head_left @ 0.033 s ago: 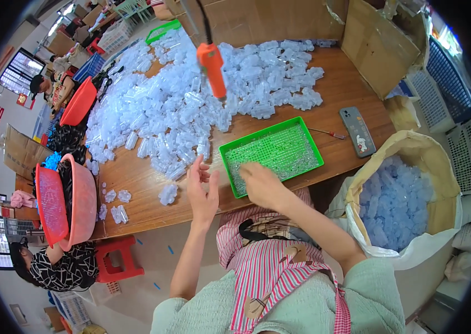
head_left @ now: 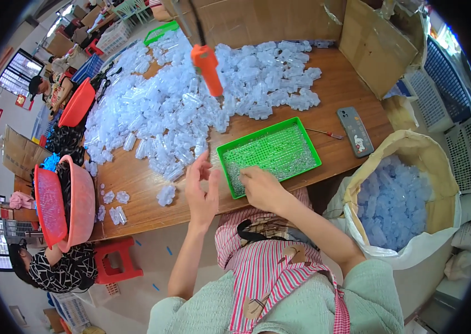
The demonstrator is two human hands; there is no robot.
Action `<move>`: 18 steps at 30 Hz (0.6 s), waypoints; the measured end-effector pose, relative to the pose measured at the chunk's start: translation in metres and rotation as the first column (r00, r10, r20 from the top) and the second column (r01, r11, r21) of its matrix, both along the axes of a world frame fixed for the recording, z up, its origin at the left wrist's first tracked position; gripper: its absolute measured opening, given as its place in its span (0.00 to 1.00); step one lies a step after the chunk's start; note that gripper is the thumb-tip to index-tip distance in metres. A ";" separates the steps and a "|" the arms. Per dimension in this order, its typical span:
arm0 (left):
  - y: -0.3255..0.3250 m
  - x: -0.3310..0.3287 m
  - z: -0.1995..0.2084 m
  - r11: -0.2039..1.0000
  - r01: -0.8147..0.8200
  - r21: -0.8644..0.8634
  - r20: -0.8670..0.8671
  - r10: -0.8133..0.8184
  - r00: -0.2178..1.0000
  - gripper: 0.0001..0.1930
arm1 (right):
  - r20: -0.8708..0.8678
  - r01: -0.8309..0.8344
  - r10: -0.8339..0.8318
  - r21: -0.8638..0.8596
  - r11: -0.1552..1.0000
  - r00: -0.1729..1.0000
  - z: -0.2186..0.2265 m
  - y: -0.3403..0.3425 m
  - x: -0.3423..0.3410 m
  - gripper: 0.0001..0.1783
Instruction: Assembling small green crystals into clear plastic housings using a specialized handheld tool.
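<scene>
A shallow green tray [head_left: 318, 158] with a gridded bottom lies on the wooden table in front of me. Small silvery metal pieces [head_left: 296, 158] are spread over its bottom. My right hand [head_left: 261, 188] is over the tray's near left corner, thumb and fingertips pinched together; anything between them is too small to make out. Left of the tray, my left hand [head_left: 201, 192] is raised with its fingers apart and nothing in it. Its fingertips are close to the near edge of a big heap of clear plastic pieces [head_left: 163, 106]. One separate clear piece [head_left: 166, 195] lies beside that hand.
An orange tool [head_left: 206, 69] hangs on a cord above the heap. Right of the tray lie a thin screwdriver [head_left: 324, 133] and a grey phone [head_left: 355, 132]. An open sack [head_left: 447, 222] of clear pieces stands at right. Pink basins [head_left: 80, 206] and a person [head_left: 60, 267] are at left.
The whole view has shifted very slightly. My right hand stays over the tray's near corner, its fingers a little differently placed; my left hand is almost unchanged.
</scene>
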State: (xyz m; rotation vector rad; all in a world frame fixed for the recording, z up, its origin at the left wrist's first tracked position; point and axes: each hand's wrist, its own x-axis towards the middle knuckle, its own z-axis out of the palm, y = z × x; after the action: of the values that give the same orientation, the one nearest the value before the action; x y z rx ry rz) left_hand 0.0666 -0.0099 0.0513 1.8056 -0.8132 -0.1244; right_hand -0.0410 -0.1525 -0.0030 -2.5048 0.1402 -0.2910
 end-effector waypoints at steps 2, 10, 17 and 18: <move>-0.023 -0.029 0.084 0.913 0.264 -0.309 -0.070 -0.299 0.952 0.19 | -0.019 0.062 -0.062 0.009 0.998 0.998 0.007 -0.009 -0.002 0.12; 0.099 -0.124 0.197 0.268 0.523 -0.809 0.157 -0.759 0.632 0.19 | 0.116 0.065 -0.056 -0.068 0.996 0.992 -0.003 -0.001 0.007 0.19; -0.035 -0.081 0.245 -0.229 0.666 -0.710 0.602 -0.688 0.405 0.30 | 0.272 0.262 -0.222 -0.118 0.958 0.936 0.016 -0.015 0.014 0.17; -0.040 -0.087 0.235 -0.173 0.716 -0.677 0.714 -0.392 0.580 0.31 | 0.117 0.152 -0.136 -0.137 0.979 0.984 0.017 -0.012 0.013 0.18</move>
State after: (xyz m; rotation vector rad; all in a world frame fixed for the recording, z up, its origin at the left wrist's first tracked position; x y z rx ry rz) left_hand -0.0201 -0.0498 0.2864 -0.0152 -1.4276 0.0869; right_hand -0.0277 -0.1648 0.0136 -2.6206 0.2670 -0.5111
